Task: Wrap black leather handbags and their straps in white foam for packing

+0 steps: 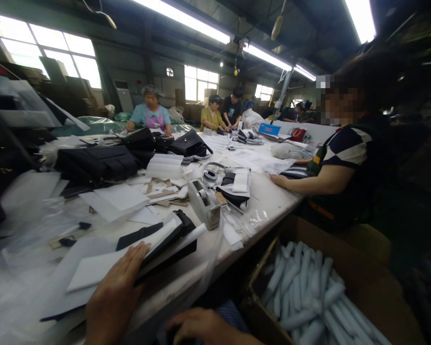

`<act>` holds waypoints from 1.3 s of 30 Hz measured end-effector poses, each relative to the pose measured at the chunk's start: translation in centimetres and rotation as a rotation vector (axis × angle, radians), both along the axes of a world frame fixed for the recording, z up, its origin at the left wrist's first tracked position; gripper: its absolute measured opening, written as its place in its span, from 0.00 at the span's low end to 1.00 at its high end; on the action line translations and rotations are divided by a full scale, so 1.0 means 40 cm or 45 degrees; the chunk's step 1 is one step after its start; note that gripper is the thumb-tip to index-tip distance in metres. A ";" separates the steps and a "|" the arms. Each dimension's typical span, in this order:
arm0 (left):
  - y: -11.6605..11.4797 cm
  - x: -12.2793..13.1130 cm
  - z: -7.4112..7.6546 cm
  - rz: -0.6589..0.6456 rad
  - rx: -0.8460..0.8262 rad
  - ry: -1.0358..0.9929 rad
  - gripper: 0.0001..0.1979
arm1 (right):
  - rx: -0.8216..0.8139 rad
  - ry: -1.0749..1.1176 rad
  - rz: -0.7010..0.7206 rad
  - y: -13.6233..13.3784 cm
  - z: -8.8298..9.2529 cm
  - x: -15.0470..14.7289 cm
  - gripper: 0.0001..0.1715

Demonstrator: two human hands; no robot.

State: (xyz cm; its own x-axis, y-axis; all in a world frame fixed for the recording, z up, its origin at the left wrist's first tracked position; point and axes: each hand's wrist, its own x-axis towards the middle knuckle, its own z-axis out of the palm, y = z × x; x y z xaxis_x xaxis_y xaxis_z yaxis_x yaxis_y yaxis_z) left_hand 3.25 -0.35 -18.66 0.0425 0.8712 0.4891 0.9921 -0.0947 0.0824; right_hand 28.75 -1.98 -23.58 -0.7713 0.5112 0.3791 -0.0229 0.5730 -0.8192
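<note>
My left hand point(117, 287) lies over the near edge of a flat black bag point(190, 223), its fingers together on a white padding sheet point(104, 263) and its thumb hidden. The bag rests tilted on the table, with white sheets over and under it. Low in the view, below the table edge, my right hand point(201, 326) is blurred and partly cut off. Whether it holds anything does not show. A grey tape dispenser point(206, 203) stands just beyond the bag.
A cardboard box point(253, 292) of pale foam rolls point(305, 282) sits at the right. Black bags point(96, 165) and paper sheets point(118, 199) crowd the table. A co-worker point(337, 158) handles a striped item at the right side; other people work farther back.
</note>
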 end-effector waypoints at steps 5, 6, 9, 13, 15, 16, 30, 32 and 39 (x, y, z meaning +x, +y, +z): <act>-0.004 0.014 0.014 0.008 0.020 -0.011 0.34 | 0.186 0.076 -1.014 0.067 0.069 0.056 0.09; -0.004 0.014 0.015 0.012 0.014 -0.013 0.34 | 0.293 0.036 -1.151 0.088 0.068 0.063 0.09; 0.000 0.011 0.018 0.026 -0.013 -0.027 0.35 | 0.496 -0.149 -1.394 0.148 0.044 0.083 0.24; 0.000 0.009 0.026 0.033 -0.044 -0.047 0.34 | 0.422 -0.256 -1.401 0.188 0.018 0.110 0.34; -0.001 0.013 0.034 0.036 -0.045 -0.049 0.33 | 0.332 -0.245 -1.395 0.195 0.026 0.123 0.33; -0.003 0.017 0.038 0.037 -0.043 -0.050 0.33 | 0.275 -0.242 -1.410 0.198 0.035 0.130 0.32; -0.008 0.029 0.101 0.270 -0.150 -0.182 0.30 | 0.374 -0.483 -1.209 0.145 0.130 0.058 0.19; -0.009 0.023 0.117 0.337 -0.168 -0.204 0.29 | 0.491 -0.496 -1.064 0.151 0.135 0.015 0.21; -0.007 -0.005 0.148 0.424 -0.154 -0.259 0.31 | 0.423 -0.579 -0.491 0.260 0.123 -0.140 0.19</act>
State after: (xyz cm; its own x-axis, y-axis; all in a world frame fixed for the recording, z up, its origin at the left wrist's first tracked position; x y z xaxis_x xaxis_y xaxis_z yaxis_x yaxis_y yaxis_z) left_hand 3.04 -0.64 -12.72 -0.3385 0.8727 0.3517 0.9292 0.2511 0.2711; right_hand 23.16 8.44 -18.65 -0.6773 0.6938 0.2447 0.5382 0.6940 -0.4783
